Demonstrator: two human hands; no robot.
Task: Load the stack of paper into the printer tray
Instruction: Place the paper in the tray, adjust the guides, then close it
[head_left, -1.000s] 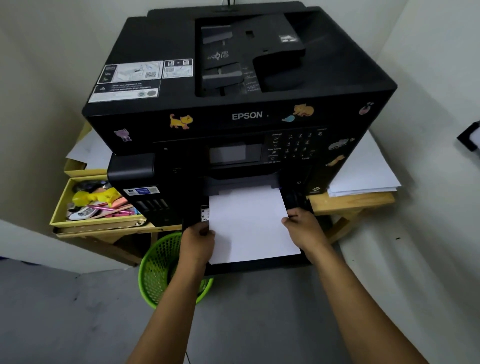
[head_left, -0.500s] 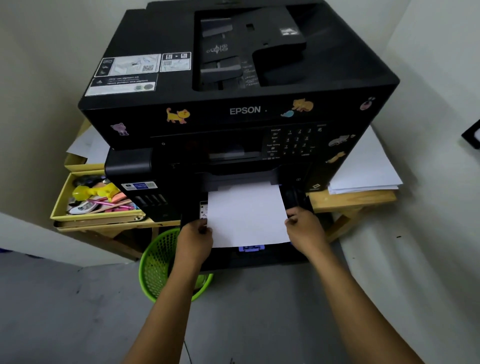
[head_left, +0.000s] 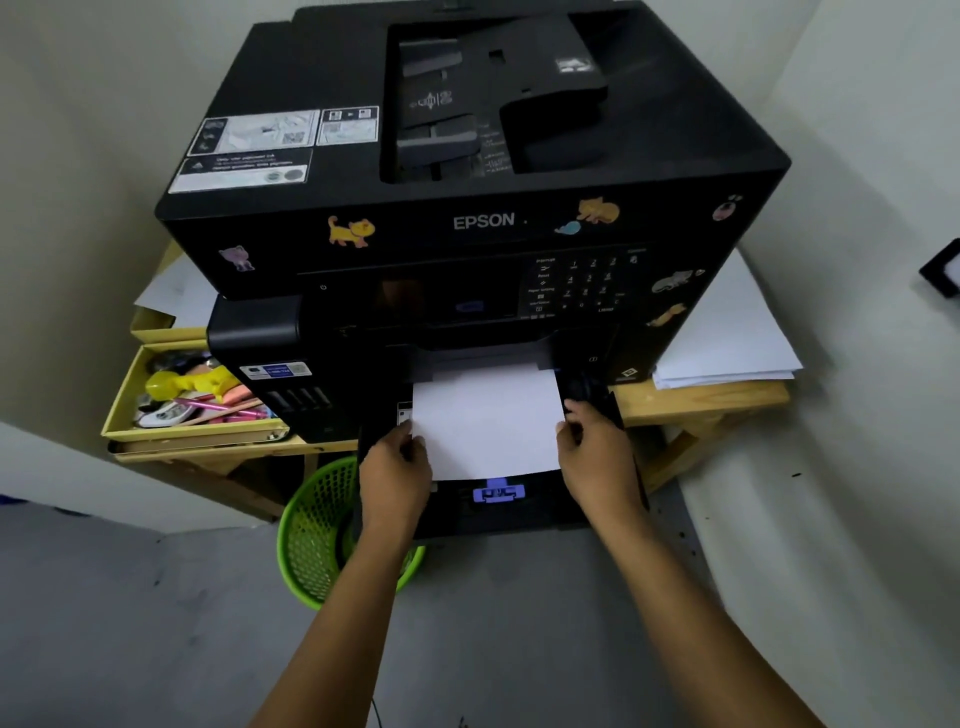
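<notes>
I can see two bare arms with no sleeves on them, no watch and no rings, ending in a bare left hand (head_left: 396, 470) and a bare right hand (head_left: 597, 457) with short fingers.

The big black plastic printer (head_left: 467, 208) has a matt, faintly sheened shell with glossy cartoon stickers (head_left: 350, 231). The white paper stack (head_left: 488, 421) in its black plastic tray (head_left: 519, 514) looks smooth and matt. The pale wooden worktop (head_left: 701, 405) shows bare, unvarnished grain. The green plastic mesh basket (head_left: 311, 540) is shiny, the grey floor (head_left: 156, 623) dull and rough.
</notes>
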